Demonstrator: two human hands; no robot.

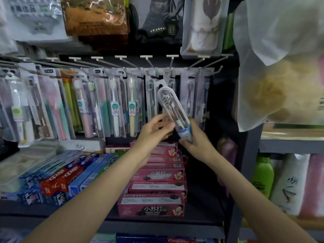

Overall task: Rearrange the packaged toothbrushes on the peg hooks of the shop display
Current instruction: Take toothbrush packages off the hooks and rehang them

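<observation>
The clear toothbrush pack [172, 109] is off the peg hooks [149, 67], tilted before the display; the right hand [196, 139] grips its base, the left hand [156, 130] steadies its middle with curled fingers; rehanging seemingly remains.
</observation>
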